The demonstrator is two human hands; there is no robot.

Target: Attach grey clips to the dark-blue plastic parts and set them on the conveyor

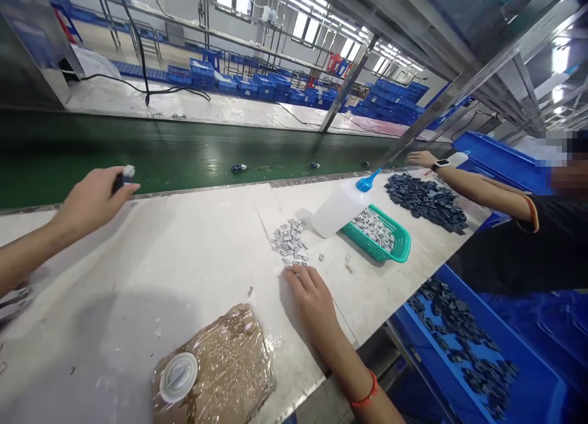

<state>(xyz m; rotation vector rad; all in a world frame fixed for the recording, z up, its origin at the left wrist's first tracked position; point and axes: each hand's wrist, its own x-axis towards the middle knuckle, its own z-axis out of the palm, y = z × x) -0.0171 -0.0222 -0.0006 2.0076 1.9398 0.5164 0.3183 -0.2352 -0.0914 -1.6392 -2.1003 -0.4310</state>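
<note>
My left hand [98,197] is raised near the edge of the green conveyor belt [193,154], its fingers closed on a small dark plastic part [120,182] with a whitish end. On the white table, my right hand [312,295] reaches with bent fingers to the near edge of a pile of small grey-white parts [289,240]. Whether those fingertips pinch a part is hidden. One loose grey-white part [321,257] lies just right of the pile. A translucent bottle with a blue cap [337,209] stands behind it, beside a green basket [402,246] of similar parts.
Brown tape-covered cardboard [229,356] with a round clear lid [179,377] lies in front. Dark parts are heaped [427,200] at the right, near a co-worker's arm [482,188]. A blue bin [533,387] of dark parts sits below the table. A slanted metal post [427,114] rises beyond.
</note>
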